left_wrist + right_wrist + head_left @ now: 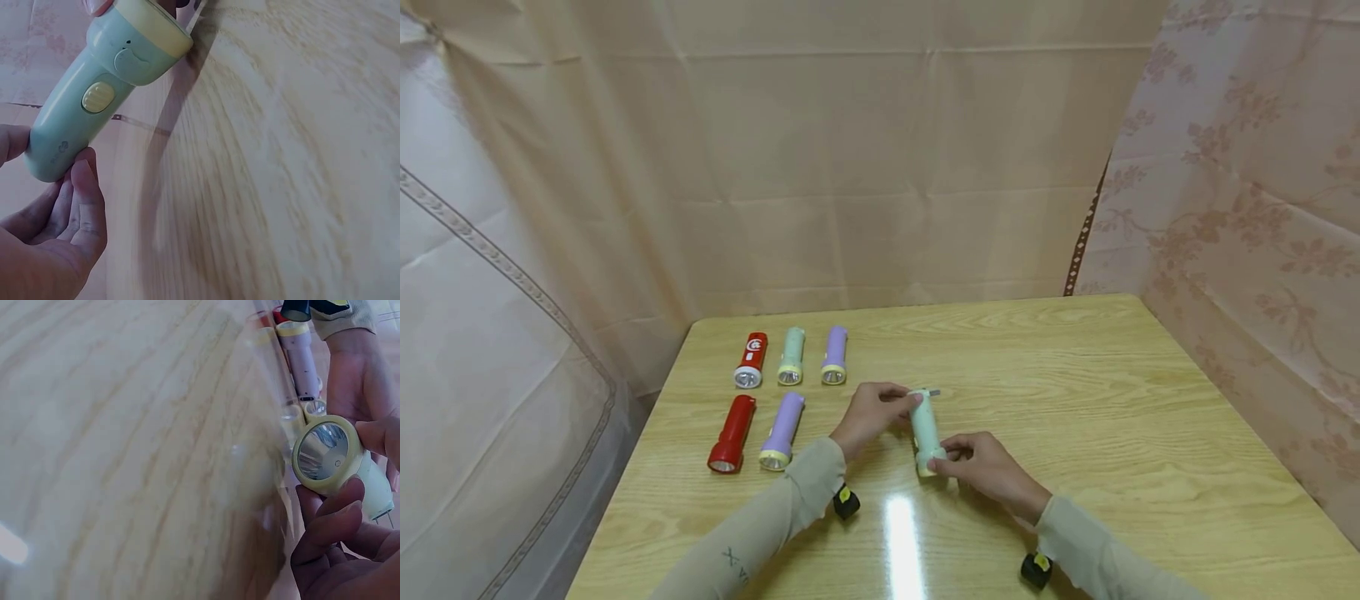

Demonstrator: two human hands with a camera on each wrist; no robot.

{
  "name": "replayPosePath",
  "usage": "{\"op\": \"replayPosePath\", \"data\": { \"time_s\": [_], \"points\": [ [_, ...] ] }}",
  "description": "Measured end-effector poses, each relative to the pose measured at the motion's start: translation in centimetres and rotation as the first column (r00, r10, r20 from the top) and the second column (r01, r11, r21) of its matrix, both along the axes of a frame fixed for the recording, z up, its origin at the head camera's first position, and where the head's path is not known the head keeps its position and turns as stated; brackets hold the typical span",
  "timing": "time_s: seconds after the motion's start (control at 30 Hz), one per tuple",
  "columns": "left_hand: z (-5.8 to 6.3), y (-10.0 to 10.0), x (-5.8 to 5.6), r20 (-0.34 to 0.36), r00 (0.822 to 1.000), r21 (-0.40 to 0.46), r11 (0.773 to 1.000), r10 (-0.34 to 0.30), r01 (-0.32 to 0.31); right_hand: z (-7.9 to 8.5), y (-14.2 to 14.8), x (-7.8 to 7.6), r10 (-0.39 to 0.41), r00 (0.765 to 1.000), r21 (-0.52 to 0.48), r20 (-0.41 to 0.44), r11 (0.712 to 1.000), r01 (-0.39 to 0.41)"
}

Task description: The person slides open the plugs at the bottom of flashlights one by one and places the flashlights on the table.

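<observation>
A mint-green flashlight (926,427) with a pale yellow head ring is held between both hands just over the wooden table. My left hand (877,411) pinches its tail end, where a small grey piece sticks out. My right hand (987,468) grips the lamp end between thumb and fingers. In the left wrist view the flashlight (94,94) shows its ridged cream switch, with the left fingertips (85,181) at the tail. The right wrist view shows the shiny reflector of the flashlight (324,453) and two thin metal prongs at its tail.
On the table's left, a red flashlight with a white head (750,361), a mint one (792,356) and a purple one (835,356) form a back row. Nearer lie a red flashlight (732,435) and a purple one (783,432). A beige curtain (880,167) hangs behind the table (1150,467).
</observation>
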State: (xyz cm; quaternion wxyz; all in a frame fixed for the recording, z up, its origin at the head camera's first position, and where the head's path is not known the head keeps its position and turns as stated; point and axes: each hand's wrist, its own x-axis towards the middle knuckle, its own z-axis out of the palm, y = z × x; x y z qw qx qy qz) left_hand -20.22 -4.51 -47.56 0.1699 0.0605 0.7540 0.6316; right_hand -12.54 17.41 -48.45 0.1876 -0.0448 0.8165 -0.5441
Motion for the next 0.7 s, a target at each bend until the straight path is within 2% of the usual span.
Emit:
{"op": "replayPosePath", "data": {
  "time_s": [0.2,0.4,0.7],
  "points": [
    [0.1,0.4,-0.2,0.01,1.0,0.022,0.999,0.024,-0.025,0.1,0.4,-0.3,-0.017,1.0,0.014,-0.012,1.0,0.017],
    [0.4,1.0,-0.5,0.023,0.999,0.058,0.998,0.022,-0.023,0.2,1.1,-0.5,-0.027,1.0,-0.009,0.0,1.0,0.027],
    [1.5,3.4,-1.9,-0.026,1.0,0.072,0.997,-0.01,0.012,1.3,2.6,-0.9,-0.089,0.996,0.0,-0.02,0.996,0.089]
  ]
}}
